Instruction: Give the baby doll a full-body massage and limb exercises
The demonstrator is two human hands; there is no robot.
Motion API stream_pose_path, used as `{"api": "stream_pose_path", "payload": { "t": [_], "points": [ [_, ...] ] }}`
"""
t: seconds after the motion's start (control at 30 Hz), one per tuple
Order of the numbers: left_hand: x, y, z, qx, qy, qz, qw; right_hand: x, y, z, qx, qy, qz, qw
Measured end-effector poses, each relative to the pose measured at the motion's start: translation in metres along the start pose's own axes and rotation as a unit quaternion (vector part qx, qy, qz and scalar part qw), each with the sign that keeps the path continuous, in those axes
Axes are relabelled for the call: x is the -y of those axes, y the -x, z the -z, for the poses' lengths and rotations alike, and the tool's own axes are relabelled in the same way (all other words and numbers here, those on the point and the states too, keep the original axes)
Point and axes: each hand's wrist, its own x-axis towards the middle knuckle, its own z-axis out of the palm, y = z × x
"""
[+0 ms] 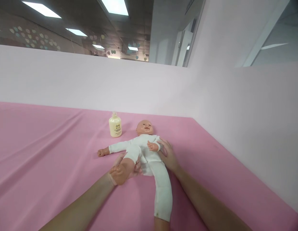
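A baby doll [149,154] in a white cloth body lies on its back on a pink sheet, its head away from me. My left hand [137,167] is wrapped from below around the doll's leg on the left, which is bent and raised; the leg hides part of the hand. My right hand [168,156] lies at the doll's right-hand side in view, with fingers and thumb around its bent arm [153,146]. The other leg [162,189] stretches straight toward me. A pale yellow pump bottle [115,126] stands upright left of the doll's head.
The pink sheet [55,154] covers the wide surface and has creases on the left. A white wall [91,81] runs along the back, and another [247,128] borders the right side. Windows above show ceiling lights and heart-shaped decorations.
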Motion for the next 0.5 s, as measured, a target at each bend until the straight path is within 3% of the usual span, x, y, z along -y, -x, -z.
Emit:
{"api": "stream_pose_path", "payload": {
  "t": [0.07, 0.17, 0.27, 0.4, 0.5],
  "points": [
    [0.0, 0.005, -0.005, 0.023, -0.006, 0.004, 1.0, -0.003, 0.0, -0.003, -0.014, -0.064, -0.028, 0.997],
    [0.0, 0.014, -0.01, 0.117, -0.079, 0.024, 0.99, -0.005, 0.0, -0.007, -0.048, -0.182, -0.096, 0.977],
    [0.003, 0.019, -0.003, 0.192, -0.159, 0.099, 0.963, -0.005, -0.004, -0.008, -0.101, -0.258, -0.129, 0.952],
    [0.002, 0.023, 0.007, 0.168, -0.28, 0.173, 0.929, -0.013, -0.01, -0.005, -0.204, -0.29, -0.155, 0.922],
    [-0.002, 0.026, -0.003, 0.138, -0.326, 0.183, 0.917, -0.025, -0.013, -0.004, -0.246, -0.339, -0.235, 0.877]
  ]
}}
